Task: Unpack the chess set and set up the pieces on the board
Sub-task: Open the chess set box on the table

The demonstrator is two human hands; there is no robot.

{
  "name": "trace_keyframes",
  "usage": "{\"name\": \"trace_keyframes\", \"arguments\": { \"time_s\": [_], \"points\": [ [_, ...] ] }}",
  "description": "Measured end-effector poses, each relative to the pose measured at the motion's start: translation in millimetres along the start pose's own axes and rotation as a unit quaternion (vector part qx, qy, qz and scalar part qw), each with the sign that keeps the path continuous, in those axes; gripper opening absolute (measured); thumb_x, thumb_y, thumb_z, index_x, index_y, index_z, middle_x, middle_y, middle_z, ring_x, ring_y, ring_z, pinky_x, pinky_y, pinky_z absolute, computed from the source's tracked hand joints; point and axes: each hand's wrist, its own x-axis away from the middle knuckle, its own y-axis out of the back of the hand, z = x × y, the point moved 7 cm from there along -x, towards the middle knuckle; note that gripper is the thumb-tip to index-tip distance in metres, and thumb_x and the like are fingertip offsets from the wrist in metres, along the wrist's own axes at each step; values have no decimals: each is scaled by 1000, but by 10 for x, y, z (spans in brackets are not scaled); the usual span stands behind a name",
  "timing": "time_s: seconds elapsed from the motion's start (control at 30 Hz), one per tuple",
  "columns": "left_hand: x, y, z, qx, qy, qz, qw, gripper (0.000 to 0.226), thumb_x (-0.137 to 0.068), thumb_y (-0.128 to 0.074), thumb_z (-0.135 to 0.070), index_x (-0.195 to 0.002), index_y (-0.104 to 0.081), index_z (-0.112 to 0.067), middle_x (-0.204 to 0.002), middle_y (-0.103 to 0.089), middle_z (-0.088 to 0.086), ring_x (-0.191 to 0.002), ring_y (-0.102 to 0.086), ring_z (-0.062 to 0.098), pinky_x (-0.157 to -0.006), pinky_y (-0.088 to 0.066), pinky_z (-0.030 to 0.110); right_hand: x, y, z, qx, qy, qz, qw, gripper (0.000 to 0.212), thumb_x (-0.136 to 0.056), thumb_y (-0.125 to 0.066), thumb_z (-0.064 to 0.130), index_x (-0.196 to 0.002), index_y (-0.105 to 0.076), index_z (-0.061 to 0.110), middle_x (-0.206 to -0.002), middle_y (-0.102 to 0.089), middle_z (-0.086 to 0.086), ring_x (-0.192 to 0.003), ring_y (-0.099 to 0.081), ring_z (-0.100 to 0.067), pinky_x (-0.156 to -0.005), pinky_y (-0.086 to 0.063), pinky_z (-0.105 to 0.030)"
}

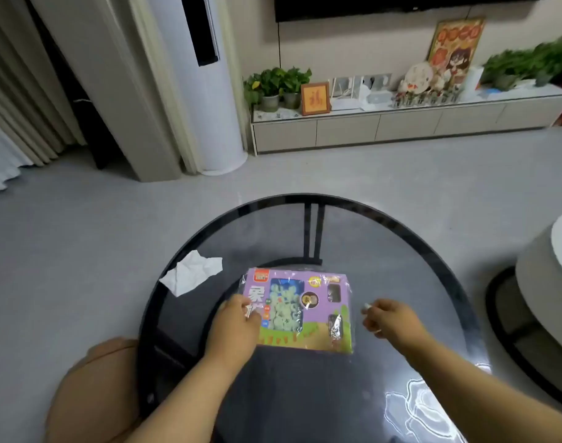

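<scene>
Nothing is unpacked yet: the left grip [238, 318] pinches the sealed chess set [297, 310] on the desk [401, 251]; right grip [386, 318], just beside it, pinches the plastic wrap [353, 311].

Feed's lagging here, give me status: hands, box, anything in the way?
Left hand grips chess box at its left edge. Right hand pinching wrap beside it. Box still sealed. Crumpled tissue lies clear, left.

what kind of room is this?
Likely a home living room: wall-mounted black TV above a long low white cabinet, potted green plants, and a round dark glass coffee table.
</scene>
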Motion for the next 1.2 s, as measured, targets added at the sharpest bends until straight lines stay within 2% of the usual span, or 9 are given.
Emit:
{"name": "trace_keyframes", "arguments": {
  "time_s": [0.17, 0.3, 0.4, 0.5, 0.67, 0.77, 0.9, 1.0, 1.2],
  "points": [
    [-296, -103, 144, -9, -7, -56, 998, 24, -87, -57, -16, -111, -54, -12, -113, -53, 5, -92, -55, 19, -75, -45, 30, -393, -29, -107, -51, -4, -58, 997, 27, -94, -54, 20, -88, -65, -4, -80, -66, -18, -71, -56, -27, -72, -48, -39],
    [-497, -212, 228, -20, -3, -91, 996, 38, -90, -57, -16, -125, -47, -6, -123, -46, 9, -96, -47, 17, -76, -37, 27, -622, -58, -244, -66, -1, -88, 994, 26, -94, -53, 19, -92, -64, -5, -76, -63, -13, -73, -57, -26, -82, -50, -43],
    [-678, -331, 315, -21, -3, -101, 995, 46, -92, -57, -18, -134, -42, -4, -133, -44, 14, -113, -52, 26, -77, -40, 28, -773, -95, -305, -100, 9, -108, 989, 25, -96, -51, 18, -95, -60, -5, -71, -58, -10, -67, -54, -23, -73, -49, -39],
    [-838, -418, 415, -21, 2, -109, 994, 49, -93, -55, -20, -136, -39, -4, -135, -43, 16, -115, -52, 30, -76, -42, 31, -893, -160, -325, -142, 23, -117, 983, 25, -98, -48, 21, -98, -59, -2, -69, -54, -9, -62, -50, -21, -61, -46, -31],
    [-1051, -533, 579, -28, 2, -121, 992, 44, -94, -52, -25, -132, -41, -4, -128, -51, 15, -97, -57, 25, -52, -35, 21, -1064, -287, -354, -142, 33, -119, 982, 37, -99, -42, 34, -96, -60, 2, -76, -59, -11, -65, -56, -23, -60, -49, -32],
    [-1145, -603, 702, -39, 16, -114, 993, 38, -93, -50, -28, -119, -48, -1, -115, -59, 14, -81, -60, 22, -46, -36, 23, -1146, -330, -405, -123, 21, -126, 984, 48, -99, -37, 42, -91, -60, 0, -81, -62, -15, -70, -61, -28, -61, -52, -35],
    [-1157, -638, 805, -47, 58, -110, 991, 37, -94, -46, -27, -117, -45, 1, -110, -56, 12, -86, -56, 29, -62, -40, 31, -1191, -395, -461, -108, 4, -123, 987, 56, -99, -31, 46, -86, -59, -1, -78, -61, -16, -66, -59, -28, -55, -48, -32],
    [-1138, -653, 806, -60, 66, -95, 991, 20, -96, -42, -27, -98, -45, -6, -95, -52, 9, -82, -50, 28, -67, -38, 32, -1214, -439, -465, -132, -7, -112, 985, 44, -98, -29, 28, -78, -57, -1, -77, -57, -16, -61, -53, -26, -57, -45, -32],
    [-1122, -652, 831, -54, 63, -84, 993, 26, -97, -40, -28, -97, -52, -5, -97, -57, 11, -84, -53, 29, -71, -39, 31, -1133, -462, -468, -232, -32, -107, 966, 30, -93, -32, 9, -74, -54, 1, -66, -47, -11, -56, -45, -21, -51, -43, -29]
  ]
}}
